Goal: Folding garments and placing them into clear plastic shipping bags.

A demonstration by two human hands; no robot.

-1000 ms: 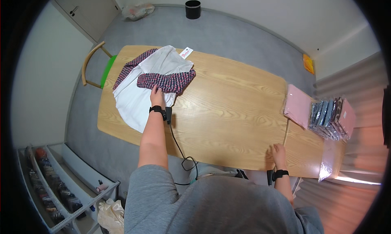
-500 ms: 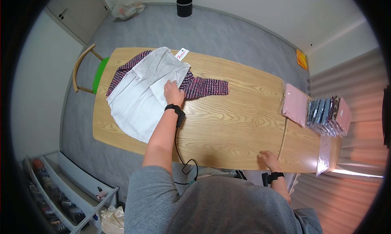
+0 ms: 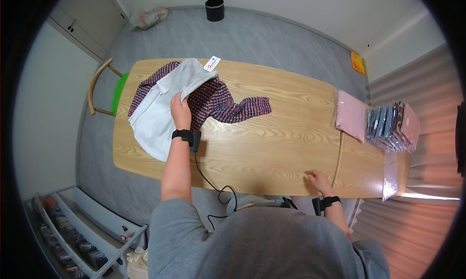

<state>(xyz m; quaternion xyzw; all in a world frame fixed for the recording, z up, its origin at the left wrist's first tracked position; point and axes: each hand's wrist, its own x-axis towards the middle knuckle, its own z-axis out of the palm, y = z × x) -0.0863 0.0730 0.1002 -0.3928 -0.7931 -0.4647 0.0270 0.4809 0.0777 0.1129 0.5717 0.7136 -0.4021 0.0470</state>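
A jacket with a white lining (image 3: 154,119) and dark, pink and white tweed-like fabric (image 3: 213,95) lies on the left part of the table. One sleeve (image 3: 252,107) stretches to the right. A white hang tag (image 3: 212,63) shows at its far edge. My left hand (image 3: 180,109) is closed on the edge of the white lining and holds it raised, with the patterned fabric bared to its right. Its fingertips are partly hidden behind the cloth. My right hand (image 3: 319,181) hovers or rests by the table's front edge, fingers loosely apart, holding nothing.
The wooden table (image 3: 276,148) has a seam toward its right end. Beyond it lie a pink garment in clear plastic (image 3: 350,116) and a row of bagged folded garments (image 3: 388,126). A cable (image 3: 206,178) hangs from my left wrist. A green-seated chair (image 3: 119,93) stands left.
My left hand has moved left, pulling the lining's right side back over itself. More patterned fabric now shows, and the sleeve has bent. The right hand has stayed nearly in place.
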